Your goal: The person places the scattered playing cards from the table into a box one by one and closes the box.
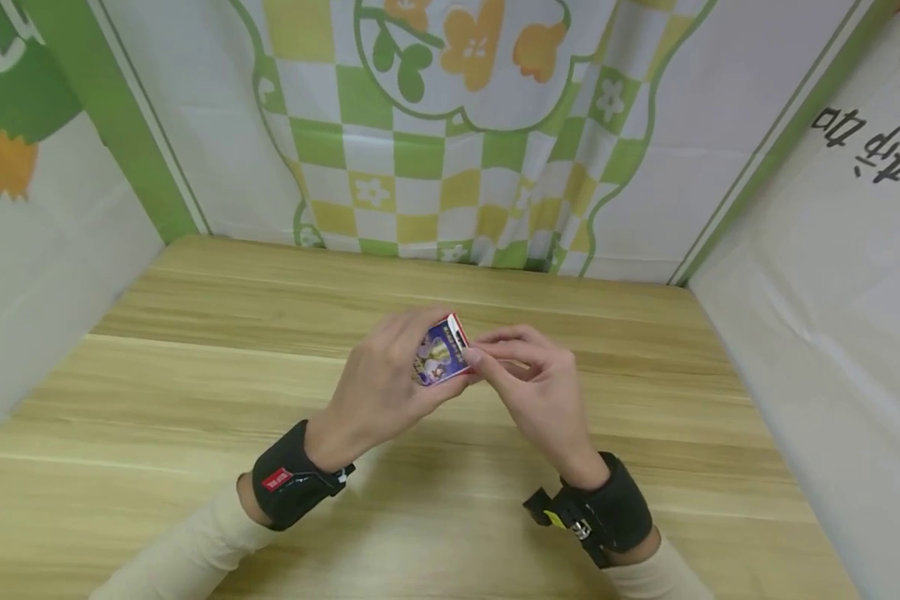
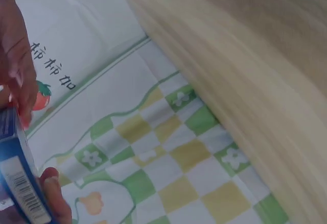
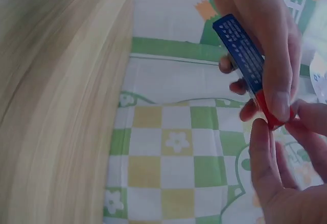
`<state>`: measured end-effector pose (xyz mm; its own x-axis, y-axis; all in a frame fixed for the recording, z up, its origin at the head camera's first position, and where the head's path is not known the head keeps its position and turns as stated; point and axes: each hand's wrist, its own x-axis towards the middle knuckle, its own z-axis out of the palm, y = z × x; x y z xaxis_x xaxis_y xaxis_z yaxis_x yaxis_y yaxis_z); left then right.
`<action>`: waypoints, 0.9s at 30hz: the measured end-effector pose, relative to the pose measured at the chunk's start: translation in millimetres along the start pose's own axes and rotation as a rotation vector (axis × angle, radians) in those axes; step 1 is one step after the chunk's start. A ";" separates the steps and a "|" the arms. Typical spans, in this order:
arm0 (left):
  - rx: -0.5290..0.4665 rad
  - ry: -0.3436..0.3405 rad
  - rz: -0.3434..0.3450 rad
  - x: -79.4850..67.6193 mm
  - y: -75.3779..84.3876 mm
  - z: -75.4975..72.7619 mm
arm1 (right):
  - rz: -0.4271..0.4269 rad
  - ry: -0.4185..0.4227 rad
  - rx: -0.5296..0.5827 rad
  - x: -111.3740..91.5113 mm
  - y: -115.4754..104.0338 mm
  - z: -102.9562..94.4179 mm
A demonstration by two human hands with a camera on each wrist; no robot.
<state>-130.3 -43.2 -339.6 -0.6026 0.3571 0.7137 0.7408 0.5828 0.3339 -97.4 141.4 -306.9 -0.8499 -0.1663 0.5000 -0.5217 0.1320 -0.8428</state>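
A small flat cardboard box (image 1: 440, 354), dark blue with a colourful printed front and a red end, is held above the table. My left hand (image 1: 386, 375) grips it by its sides, thumb along the near edge. At the box's right end, where a white edge and a dark strip show, the thumb and fingers of my right hand (image 1: 536, 383) pinch a corner. The right wrist view shows the box's blue, lettered side (image 3: 240, 47) and the right fingertips against its red end. A barcode side of the box (image 2: 23, 188) faces the left wrist camera.
Under the hands lies a wood-grain table (image 1: 195, 400). A green, yellow and white checked cloth backdrop (image 1: 420, 167) hangs at the table's far edge. White printed side panels (image 1: 817, 275) stand to the left and right.
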 end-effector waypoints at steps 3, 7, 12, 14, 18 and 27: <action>0.006 -0.040 0.056 0.5 1.2 -3.0 | 0.087 -0.032 0.080 0.6 9.3 -3.4; -0.046 -0.067 0.106 2.7 5.3 -5.2 | 0.195 -0.096 0.159 1.9 23.5 -10.0; -0.126 -0.009 0.113 4.5 10.5 -8.3 | 0.210 -0.134 0.299 2.2 30.8 -13.8; -0.171 0.024 0.118 5.2 12.3 -10.1 | 0.212 -0.143 0.359 3.2 29.6 -14.6; -0.255 0.075 0.137 8.0 16.0 -13.4 | 0.240 -0.161 0.431 5.4 26.2 -16.7; -0.347 0.092 0.160 13.2 24.4 -23.4 | 0.297 -0.162 0.522 5.0 26.1 -18.8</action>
<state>-113.2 -41.4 -307.5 -0.4541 0.3471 0.8205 0.8890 0.2380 0.3913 -116.7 162.3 -322.7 -0.9099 -0.3472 0.2270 -0.1247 -0.2931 -0.9479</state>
